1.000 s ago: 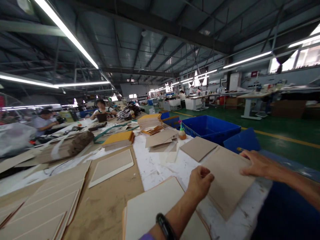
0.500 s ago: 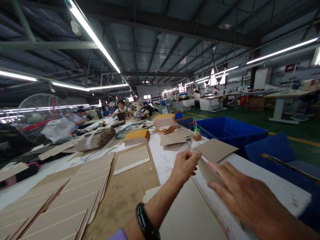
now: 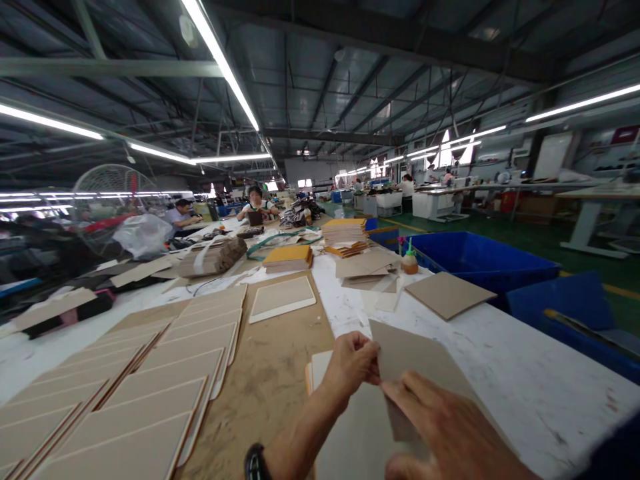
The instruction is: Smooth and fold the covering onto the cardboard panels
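Observation:
A grey-brown card sheet [image 3: 417, 350] is tilted up over a stack of pale sheets [image 3: 345, 437] with an orange edge showing at its left. My left hand [image 3: 354, 360] pinches the card sheet at its left edge, fingertips closed together. My right hand [image 3: 440, 423] lies across the card's lower part, with index fingertip close to the left hand and thumb lower down on the near side. The right hand grips the card between thumb and fingers, covering much of its near edge. A dark wristband [image 3: 256, 462] is on my left wrist.
Overlapping rows of beige panels [image 3: 150, 393] lie left on a brown board [image 3: 270, 373], with one white-edged panel [image 3: 283, 298] farther up. Beyond are yellow-topped stacks [image 3: 287, 257], a glue bottle [image 3: 409, 263], another card [image 3: 450, 295] and blue bins [image 3: 480, 257]. A co-worker [image 3: 256, 208] sits at the far end.
Both hands have come nearer and lower, bringing the card sheet over the pale stack and showing more of its face. My view has turned slightly left.

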### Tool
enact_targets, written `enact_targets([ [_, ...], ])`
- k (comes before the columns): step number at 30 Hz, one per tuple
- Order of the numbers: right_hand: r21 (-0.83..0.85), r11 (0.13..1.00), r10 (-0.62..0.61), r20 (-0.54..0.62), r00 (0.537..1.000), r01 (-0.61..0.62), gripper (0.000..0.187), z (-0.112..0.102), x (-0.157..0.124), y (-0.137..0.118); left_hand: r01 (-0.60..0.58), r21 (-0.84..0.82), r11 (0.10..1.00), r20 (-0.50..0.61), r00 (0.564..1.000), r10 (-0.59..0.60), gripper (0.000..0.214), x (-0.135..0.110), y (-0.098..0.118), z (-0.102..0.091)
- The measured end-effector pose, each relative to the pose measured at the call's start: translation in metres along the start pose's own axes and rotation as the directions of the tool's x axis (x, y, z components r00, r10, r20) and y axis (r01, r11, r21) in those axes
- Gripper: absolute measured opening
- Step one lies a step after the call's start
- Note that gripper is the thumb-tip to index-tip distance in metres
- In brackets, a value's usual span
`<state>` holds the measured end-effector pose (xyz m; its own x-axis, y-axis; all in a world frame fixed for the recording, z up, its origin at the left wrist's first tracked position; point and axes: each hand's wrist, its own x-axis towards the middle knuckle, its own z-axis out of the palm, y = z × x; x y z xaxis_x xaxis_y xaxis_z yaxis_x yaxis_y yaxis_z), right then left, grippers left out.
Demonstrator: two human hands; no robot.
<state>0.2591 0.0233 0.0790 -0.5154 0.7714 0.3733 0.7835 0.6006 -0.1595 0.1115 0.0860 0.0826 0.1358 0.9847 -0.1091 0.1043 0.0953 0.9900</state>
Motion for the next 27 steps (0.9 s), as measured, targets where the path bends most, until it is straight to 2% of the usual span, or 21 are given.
enact_targets([
  [2,0.092,0.994,0.069,-0.023,0.997,-0.066,0.052,-0.002,-0.013,0.026,-0.030,-0.060,0.998,0.000,1.000,0.030,0.016,-0.003,-0.001,0.001],
  [3,0.093,0.975,0.214,-0.141,0.967,-0.203,0.046,-0.002,-0.021,0.044,-0.046,-0.088,0.995,0.001,0.999,0.047,0.017,-0.005,0.000,0.000],
  [4,0.110,0.918,0.397,-0.243,0.885,-0.382,0.048,-0.002,-0.028,0.065,-0.064,-0.114,0.991,0.002,0.998,0.064,0.018,-0.006,0.002,0.000],
  [6,0.167,0.802,0.596,-0.258,0.760,-0.573,0.058,-0.001,-0.038,0.103,-0.101,-0.160,0.982,0.003,0.995,0.103,0.020,-0.007,0.007,-0.003],
  [7,0.204,0.750,0.661,-0.203,0.723,-0.629,0.060,-0.001,-0.040,0.119,-0.119,-0.180,0.977,0.005,0.993,0.122,0.020,-0.006,0.011,-0.004],
  [8,0.246,0.715,0.693,-0.123,0.711,-0.654,0.058,-0.002,-0.040,0.131,-0.134,-0.196,0.971,0.012,0.990,0.139,0.020,-0.005,0.016,-0.006],
  [10,0.326,0.679,0.698,-0.008,0.716,-0.658,0.052,-0.008,-0.033,0.143,-0.158,-0.217,0.963,0.022,0.986,0.167,0.020,-0.002,0.027,-0.010],
  [11,0.354,0.669,0.696,0.010,0.718,-0.653,0.049,-0.011,-0.027,0.144,-0.168,-0.221,0.961,0.022,0.984,0.177,0.021,-0.002,0.033,-0.014],
  [15,0.480,0.602,0.744,-0.046,0.667,-0.638,0.046,-0.021,-0.002,0.127,-0.182,-0.179,0.967,-0.020,0.983,0.181,0.021,-0.012,0.048,-0.037],
  [17,0.605,0.542,0.734,-0.003,0.680,-0.583,0.045,-0.016,0.004,0.114,-0.161,-0.133,0.978,-0.055,0.986,0.155,0.021,-0.024,0.043,-0.053],
  [20,0.724,0.421,0.666,0.161,0.728,-0.546,0.040,0.008,0.004,0.095,-0.086,-0.045,0.995,-0.133,0.988,0.080,0.023,-0.044,0.018,-0.075],
  [23,0.745,0.325,0.589,0.322,0.741,-0.583,0.038,0.040,-0.003,0.082,0.049,0.009,0.999,-0.230,0.972,-0.046,0.027,-0.058,-0.024,-0.089],
  [25,0.730,0.325,0.566,0.359,0.742,-0.601,0.041,0.057,-0.008,0.080,0.100,-0.016,0.995,-0.260,0.960,-0.101,0.031,-0.062,-0.051,-0.092],
  [27,0.677,0.391,0.569,0.354,0.742,-0.623,0.047,0.069,-0.013,0.084,0.136,-0.057,0.989,-0.287,0.947,-0.146,0.037,-0.062,-0.072,-0.090],
])
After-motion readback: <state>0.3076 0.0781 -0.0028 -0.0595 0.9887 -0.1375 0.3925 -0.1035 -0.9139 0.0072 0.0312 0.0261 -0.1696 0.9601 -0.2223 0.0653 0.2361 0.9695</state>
